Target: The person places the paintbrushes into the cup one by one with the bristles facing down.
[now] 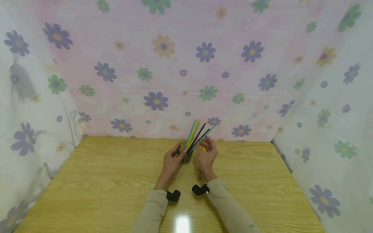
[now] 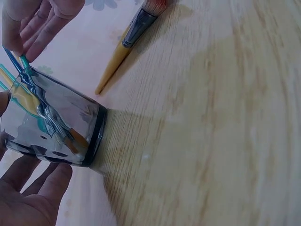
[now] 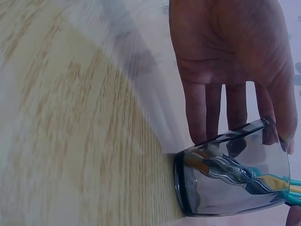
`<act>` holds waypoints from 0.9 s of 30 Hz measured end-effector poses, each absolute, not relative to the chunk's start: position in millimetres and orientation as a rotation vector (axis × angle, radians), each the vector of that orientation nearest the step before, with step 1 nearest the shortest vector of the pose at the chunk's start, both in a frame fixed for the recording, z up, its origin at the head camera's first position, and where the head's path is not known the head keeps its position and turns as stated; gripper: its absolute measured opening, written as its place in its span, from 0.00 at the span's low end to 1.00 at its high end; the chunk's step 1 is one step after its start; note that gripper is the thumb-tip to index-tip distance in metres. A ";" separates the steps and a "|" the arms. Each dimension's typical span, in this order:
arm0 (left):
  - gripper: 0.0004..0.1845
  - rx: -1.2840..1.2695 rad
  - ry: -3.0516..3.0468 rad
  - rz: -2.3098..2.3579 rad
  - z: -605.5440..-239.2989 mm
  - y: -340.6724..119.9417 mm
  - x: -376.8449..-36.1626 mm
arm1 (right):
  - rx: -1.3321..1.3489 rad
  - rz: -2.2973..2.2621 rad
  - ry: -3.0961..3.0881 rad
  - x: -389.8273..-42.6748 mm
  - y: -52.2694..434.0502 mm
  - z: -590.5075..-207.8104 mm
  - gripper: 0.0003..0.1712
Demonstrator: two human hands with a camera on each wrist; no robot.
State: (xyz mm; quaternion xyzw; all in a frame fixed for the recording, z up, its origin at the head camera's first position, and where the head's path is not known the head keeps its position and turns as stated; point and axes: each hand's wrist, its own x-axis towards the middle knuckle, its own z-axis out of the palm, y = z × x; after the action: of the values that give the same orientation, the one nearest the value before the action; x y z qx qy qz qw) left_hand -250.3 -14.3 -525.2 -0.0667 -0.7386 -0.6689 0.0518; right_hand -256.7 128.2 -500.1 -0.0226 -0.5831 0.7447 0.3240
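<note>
So the glass cup (image 1: 186,156) sits upright on the wooden table (image 1: 102,181), toward the far edge, roughly centre, with a bunch of thin coloured paintbrushes (image 1: 197,133) standing in it and fanning up and to the right. The left hand (image 1: 172,161) is right at the cup's left side, fingers loosely curved around the wall; from the left wrist view they look near it rather than clamped, so hard to call it a real hold. The right hand (image 1: 207,157) is just right of the cup, fingertips pinching at the brush handles above the rim. One loose brush (image 2: 126,41) lies flat on the table beyond the cup, well apart from both hands. The handles' long axis runs up and away from the person, so lifting room is overhead. There's lots of open tabletop left, right and near; the flowered curtain (image 1: 163,74) closes off the far side.
</note>
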 end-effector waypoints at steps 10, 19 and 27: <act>0.31 -0.228 -2.244 -2.075 -521.0 -13.6 -248.5 | -0.058 1.939 -1.658 -256.3 131.0 -508.6 0.19; 0.31 -0.243 -2.271 -2.043 -523.3 -13.6 -248.0 | -0.066 1.935 -1.830 -245.7 146.8 -509.5 0.21; 0.31 -0.242 -2.263 -2.058 -524.5 -16.8 -250.3 | -0.137 1.999 -1.889 -239.8 171.7 -512.8 0.20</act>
State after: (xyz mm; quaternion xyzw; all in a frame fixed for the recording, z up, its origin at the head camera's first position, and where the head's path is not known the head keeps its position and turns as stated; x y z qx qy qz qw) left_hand -250.3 -16.8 -524.5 -0.0788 -0.7370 -0.6703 0.0364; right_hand -239.8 171.7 -512.8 -0.0489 -0.6732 0.7122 0.1927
